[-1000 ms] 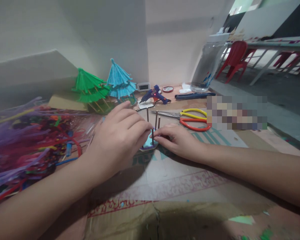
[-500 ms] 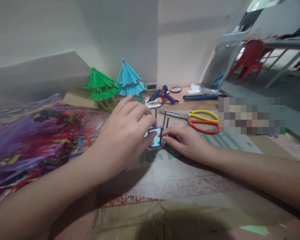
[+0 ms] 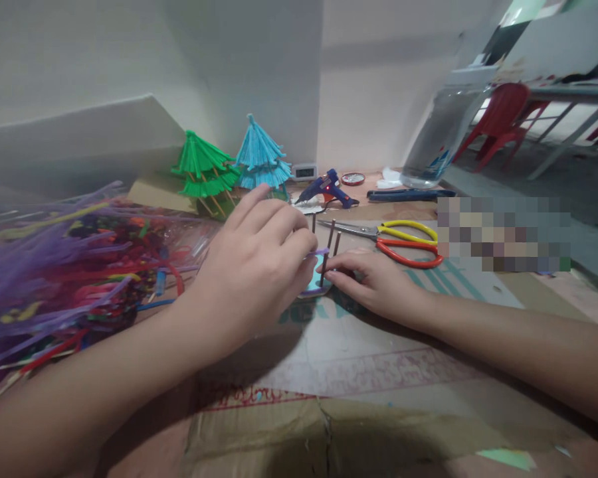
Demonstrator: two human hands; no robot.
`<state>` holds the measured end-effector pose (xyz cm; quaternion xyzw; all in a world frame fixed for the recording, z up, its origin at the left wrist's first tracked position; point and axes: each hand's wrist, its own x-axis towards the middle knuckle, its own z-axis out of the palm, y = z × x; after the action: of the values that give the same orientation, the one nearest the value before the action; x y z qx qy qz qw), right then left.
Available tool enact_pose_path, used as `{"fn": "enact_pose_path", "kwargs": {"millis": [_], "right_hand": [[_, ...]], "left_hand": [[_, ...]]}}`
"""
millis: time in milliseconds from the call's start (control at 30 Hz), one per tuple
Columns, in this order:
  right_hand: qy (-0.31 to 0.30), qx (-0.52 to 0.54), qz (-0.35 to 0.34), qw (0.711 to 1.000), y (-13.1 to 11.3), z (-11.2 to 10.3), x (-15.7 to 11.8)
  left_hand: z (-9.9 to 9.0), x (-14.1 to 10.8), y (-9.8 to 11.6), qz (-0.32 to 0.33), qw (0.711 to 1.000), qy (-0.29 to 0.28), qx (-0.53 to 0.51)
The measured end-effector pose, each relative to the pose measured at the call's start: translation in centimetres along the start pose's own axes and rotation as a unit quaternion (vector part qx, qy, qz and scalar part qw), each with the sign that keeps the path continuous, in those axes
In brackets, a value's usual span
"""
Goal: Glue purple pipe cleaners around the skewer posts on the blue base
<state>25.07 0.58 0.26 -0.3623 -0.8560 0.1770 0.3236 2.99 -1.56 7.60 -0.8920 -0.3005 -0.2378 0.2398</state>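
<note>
A small light-blue base (image 3: pixel 315 284) with a purple rim sits on the cardboard, with several thin brown sticks (image 3: pixel 335 243) standing upright on it. My left hand (image 3: pixel 264 255) reaches over its left side, thumb and forefinger closed on a purple pipe cleaner (image 3: pixel 321 251) that runs among the sticks. Its other fingers are raised, and they hide much of the base. At the base's right edge, my right hand (image 3: pixel 371 282) is closed in a pinch, fingertips beside the front stick. What lies between those fingertips is too small to make out.
Scissors (image 3: pixel 408 242) lie behind my right hand. Further back are a blue glue gun (image 3: pixel 323 189), a green pipe-cleaner roof (image 3: pixel 204 166), a light-blue one (image 3: pixel 262 159) and a clear plastic container (image 3: pixel 436 133). A heap of coloured pipe cleaners (image 3: pixel 80 265) spreads at left.
My left thumb and forefinger have drawn closer together over the base, covering more of it. My right hand stays at the base's right edge. The view has shifted slightly.
</note>
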Motion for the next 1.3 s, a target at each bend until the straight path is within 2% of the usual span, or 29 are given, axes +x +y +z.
{"fn": "enact_pose_path", "kwargs": {"millis": [267, 867, 967, 1067, 1167, 1233, 1300], "right_hand": [[-0.006, -0.026, 0.005, 1.000, 0.4, 0.2, -0.1], [-0.010, -0.002, 0.009, 1.000, 0.2, 0.3, 0.0], [0.016, 0.006, 0.021, 1.000, -0.1, 0.1, -0.2], [0.080, 0.030, 0.027, 0.996, -0.5, -0.6, -0.5], [0.127, 0.041, 0.026, 0.991, -0.3, -1.2, -0.7], [0.131, 0.034, 0.041, 0.990, 0.5, -1.3, -0.5], [0.119, 0.023, 0.061, 0.991, 1.7, -1.1, -0.1]], "left_hand": [[0.2, 0.1, -0.1, 0.005, 1.000, -0.001, 0.008], [0.4, 0.0, -0.1, 0.010, 1.000, -0.011, 0.001], [-0.2, 0.0, -0.2, 0.004, 1.000, -0.005, 0.000], [-1.3, 0.1, -0.7, -0.038, 0.999, 0.008, 0.009], [-2.7, 0.5, -1.7, -0.124, 0.992, -0.007, 0.020], [-3.3, 0.6, -2.8, -0.189, 0.980, -0.061, 0.025], [-3.4, 0.3, -4.2, -0.244, 0.958, -0.151, 0.023]]}}
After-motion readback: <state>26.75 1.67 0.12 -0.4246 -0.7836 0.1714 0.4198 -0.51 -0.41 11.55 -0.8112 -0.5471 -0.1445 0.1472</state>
